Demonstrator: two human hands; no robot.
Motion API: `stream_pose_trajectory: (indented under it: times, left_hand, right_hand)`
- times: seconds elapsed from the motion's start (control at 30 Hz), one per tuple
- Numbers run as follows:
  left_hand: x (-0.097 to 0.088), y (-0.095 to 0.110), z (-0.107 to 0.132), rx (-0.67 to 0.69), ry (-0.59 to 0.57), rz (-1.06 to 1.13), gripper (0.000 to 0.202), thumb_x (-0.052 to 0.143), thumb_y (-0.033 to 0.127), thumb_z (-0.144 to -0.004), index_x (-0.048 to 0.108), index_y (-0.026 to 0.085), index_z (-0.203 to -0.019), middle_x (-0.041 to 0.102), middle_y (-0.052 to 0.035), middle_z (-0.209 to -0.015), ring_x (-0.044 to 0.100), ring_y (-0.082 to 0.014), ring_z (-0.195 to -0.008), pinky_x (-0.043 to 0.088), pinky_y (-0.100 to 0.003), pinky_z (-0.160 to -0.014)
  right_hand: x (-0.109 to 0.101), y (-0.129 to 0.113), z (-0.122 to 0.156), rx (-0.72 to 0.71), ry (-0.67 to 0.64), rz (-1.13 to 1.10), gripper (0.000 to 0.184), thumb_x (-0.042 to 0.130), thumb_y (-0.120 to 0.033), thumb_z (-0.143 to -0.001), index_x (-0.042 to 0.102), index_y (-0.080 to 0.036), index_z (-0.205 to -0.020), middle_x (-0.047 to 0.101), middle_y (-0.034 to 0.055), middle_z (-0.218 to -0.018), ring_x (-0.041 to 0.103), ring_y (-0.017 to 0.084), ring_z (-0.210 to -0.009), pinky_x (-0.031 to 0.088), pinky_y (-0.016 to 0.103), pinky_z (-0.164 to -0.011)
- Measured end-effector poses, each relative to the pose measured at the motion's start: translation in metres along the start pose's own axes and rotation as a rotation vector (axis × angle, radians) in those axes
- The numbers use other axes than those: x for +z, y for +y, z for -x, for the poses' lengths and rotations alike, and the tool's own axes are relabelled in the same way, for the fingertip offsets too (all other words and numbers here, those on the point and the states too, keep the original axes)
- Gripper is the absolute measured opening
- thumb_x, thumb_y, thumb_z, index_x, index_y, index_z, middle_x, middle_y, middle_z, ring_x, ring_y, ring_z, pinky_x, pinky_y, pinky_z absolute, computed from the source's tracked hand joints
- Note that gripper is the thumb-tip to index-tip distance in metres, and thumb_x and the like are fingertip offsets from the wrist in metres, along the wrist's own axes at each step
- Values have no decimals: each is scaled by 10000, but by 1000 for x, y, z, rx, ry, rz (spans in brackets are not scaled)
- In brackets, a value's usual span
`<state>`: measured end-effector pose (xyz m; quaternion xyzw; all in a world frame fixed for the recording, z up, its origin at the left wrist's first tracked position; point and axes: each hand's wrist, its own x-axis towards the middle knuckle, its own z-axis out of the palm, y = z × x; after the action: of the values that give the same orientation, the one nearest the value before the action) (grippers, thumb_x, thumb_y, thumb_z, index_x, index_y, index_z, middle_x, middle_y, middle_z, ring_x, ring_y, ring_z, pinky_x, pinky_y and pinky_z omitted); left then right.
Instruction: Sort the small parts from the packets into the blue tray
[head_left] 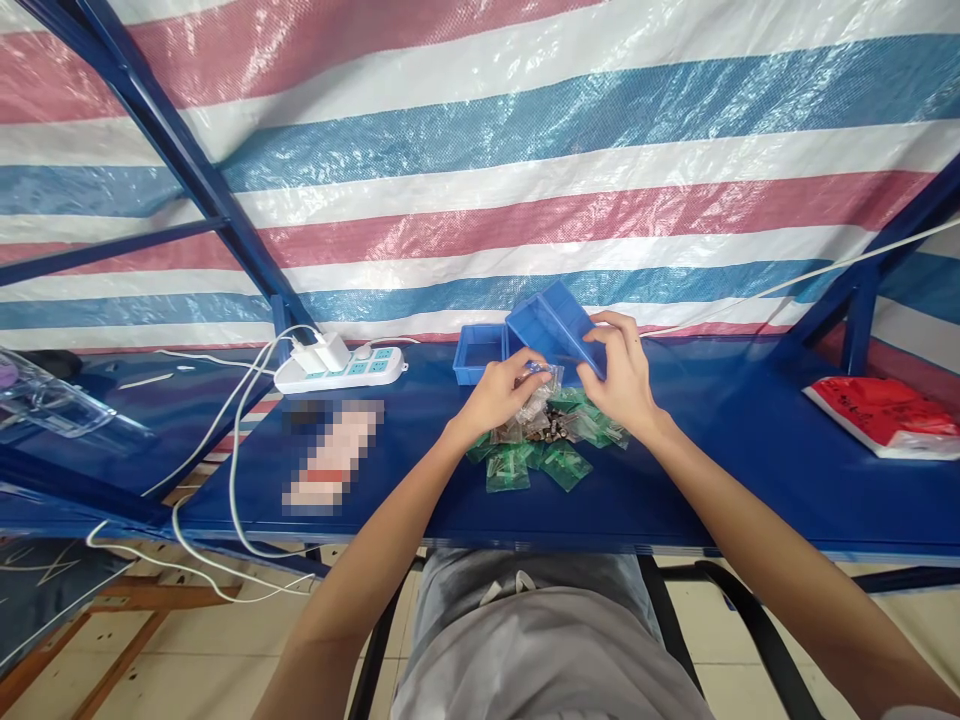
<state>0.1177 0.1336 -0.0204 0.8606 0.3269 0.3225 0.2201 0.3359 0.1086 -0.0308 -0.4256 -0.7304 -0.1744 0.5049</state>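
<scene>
Tilting above the pile, a raised blue bin (551, 318) is held at its edge by the right hand (628, 378), thumb and fingers closed on the rim. Just beside it, a second blue bin (474, 376) is set on the blue table (720, 430), its right end covered by the raised one. The left hand (491, 398) is brought right up to the raised bin's lower edge, fingertips drawn close by a clear bag (534, 408); whether the bag is actually grasped cannot be told, as the fingers hide the spot. Below both hands, small metal parts (555, 428) are heaped among green bags (508, 470); the bags are overlapped too much for a fair count, though two are seen plainly at the front. Over to the left, one power strip (382, 367) is laid with plugs in it, and white cables (234, 470) are looped down past the table's edge. A patch (334, 460) nearby is blurred into squares. A clear plastic item (60, 400) is cut off at the left border. One red package (889, 412) is placed far right, well apart from the pile. Everything is backed by a striped sheet (525, 150).
</scene>
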Motion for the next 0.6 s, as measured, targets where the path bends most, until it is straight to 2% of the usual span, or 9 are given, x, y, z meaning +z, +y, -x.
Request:
stream_pose_trajectory:
  times: [0.07, 0.13, 0.23, 0.33, 0.47, 0.6]
  left_hand:
    - [0, -1, 1, -5, -40, -89, 392, 438, 553, -1005, 573, 208, -1132, 453, 75, -506, 441, -126, -439, 293, -242, -504]
    - [2, -2, 2, 9, -38, -208, 421, 440, 565, -1001, 568, 203, -1175, 518, 54, -565, 524, -147, -509, 336, -245, -529]
    - [6, -3, 3, 90, 58, -343, 445, 455, 530, -1007, 520, 209, -1308, 648, -22, -874, 635, -176, -750, 441, -255, -624]
    - [12, -5, 4, 198, 135, -423, 414, 438, 441, -1033, 484, 253, -1398, 616, -65, -1072, 635, -189, -936, 500, -267, -723]
    - [17, -11, 3, 257, 187, -492, 303, 441, 372, -1037, 627, 259, -1248, 572, -64, -1018, 618, -183, -946, 517, -269, -743]
    - [17, -12, 3, 279, 260, -431, 253, 469, 345, -1027, 688, 238, -1093, 549, -59, -992, 610, -166, -906, 515, -274, -756]
  right_hand:
    - [0, 1, 0, 22, -1, 4, 283, 518, -205, -826, 495, -217, -1107, 507, 176, -1283, 536, 338, -1226, 534, 511, -925]
    - [0, 1, 1, 50, 0, 11, 274, 513, -217, -835, 496, -214, -1108, 496, 183, -1294, 534, 343, -1231, 537, 517, -921]
    - [1, 0, 1, 63, 8, 15, 270, 509, -220, -846, 496, -211, -1115, 491, 189, -1296, 540, 347, -1232, 537, 524, -929]
    - [3, -5, 3, 3, 17, -8, 282, 514, -200, -847, 493, -213, -1128, 501, 178, -1281, 548, 335, -1229, 533, 523, -951]
    - [8, -12, 7, -90, 11, -69, 317, 525, -173, -840, 491, -225, -1151, 502, 162, -1292, 552, 319, -1231, 539, 507, -951]
    - [8, -12, 7, -63, 13, -74, 321, 538, -175, -825, 492, -228, -1138, 509, 157, -1294, 553, 315, -1222, 529, 502, -955]
